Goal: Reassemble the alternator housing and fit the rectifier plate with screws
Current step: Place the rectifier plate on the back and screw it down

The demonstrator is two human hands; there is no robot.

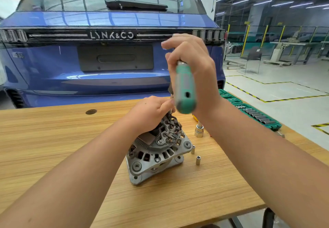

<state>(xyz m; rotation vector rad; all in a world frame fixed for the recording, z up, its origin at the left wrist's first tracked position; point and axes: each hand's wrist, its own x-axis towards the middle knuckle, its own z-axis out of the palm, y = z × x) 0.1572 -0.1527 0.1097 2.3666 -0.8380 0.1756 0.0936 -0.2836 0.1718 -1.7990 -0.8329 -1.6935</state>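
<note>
My right hand (191, 63) grips the green-and-grey plastic-handled screwdriver (185, 87), and my left hand (151, 113) pinches its shaft low down, steadying the tip at the far top of the grey cast-aluminium alternator (154, 149) in the middle of the wooden table (53, 138). The risk as I see it — the tip slipping off the screw and gouging the copper-coloured rectifier plate (171, 129), if I tilt the driver. The alternator sits upright, its vented housing halves closed, with loose steel sockets (198, 160) just to its right.

One alternator (156, 149), one screwdriver (185, 88), three loose sockets (198, 160), one socket case (249, 110), one car (110, 49)
</note>
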